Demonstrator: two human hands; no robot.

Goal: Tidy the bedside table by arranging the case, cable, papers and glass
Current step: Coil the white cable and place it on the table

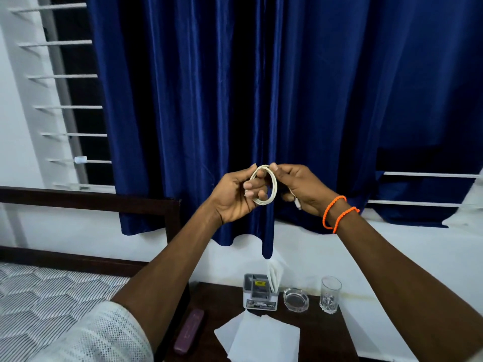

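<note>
A white cable (pixel 271 190) wound into a small coil is held up in front of the blue curtain, well above the table. My left hand (pixel 235 197) grips the coil with its fingers through the loop. My right hand (pixel 300 190) pinches the coil's top, and the cable's plug end hangs below its palm. Down on the dark bedside table (pixel 324 333) lie loose white papers (pixel 258 338), a maroon case (pixel 188 331) near the left edge, and a clear glass (pixel 330 293) standing upright at the back right.
A grey desk organiser (pixel 258 292) with folded papers stands at the table's back, a glass ashtray (pixel 296 299) beside it. The bed (pixel 47 296) with a striped cover and dark headboard is on the left. A blue curtain (pixel 235 100) hangs behind the table.
</note>
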